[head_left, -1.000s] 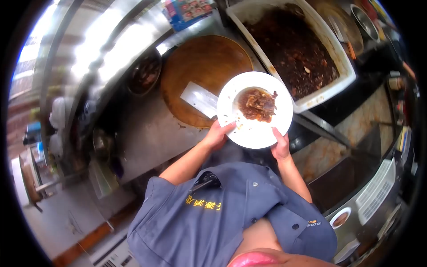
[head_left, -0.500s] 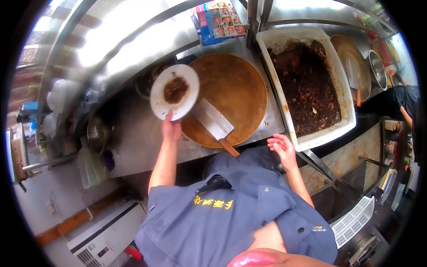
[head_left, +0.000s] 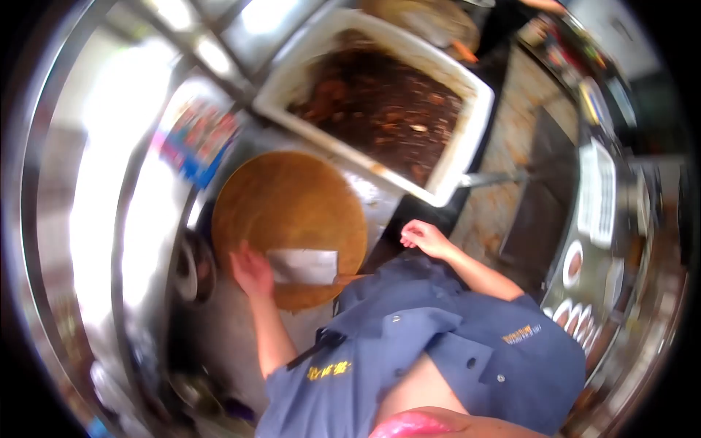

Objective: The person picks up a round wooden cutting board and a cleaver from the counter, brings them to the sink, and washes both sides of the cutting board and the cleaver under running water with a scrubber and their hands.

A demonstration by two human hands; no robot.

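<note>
My left hand [head_left: 252, 271], blurred, is over the left part of a round wooden board [head_left: 292, 197], with its fingers apart and nothing in it. Just right of it, a cleaver [head_left: 303, 266] lies flat on the board, its wooden handle [head_left: 350, 279] toward my shirt. My right hand [head_left: 426, 239] hovers in front of my body below the white tub, fingers loosely curled; whether anything small is in them cannot be made out. The white tub [head_left: 343, 150] holds dark, chopped food pieces in brown sauce.
A bowl or plate [head_left: 196, 266] is at the board's left edge. A colourful box [head_left: 197, 139] is on the shelf at upper left. Another round board [head_left: 431, 25] is beyond the tub. On the right counter are a white basket [head_left: 596, 193] and several plates, one [head_left: 573, 263] with food.
The white plate has left my left hand, which has moved onto the board's side near the cleaver. The view has turned, so the tub appears farther left. My right hand has curled more.
</note>
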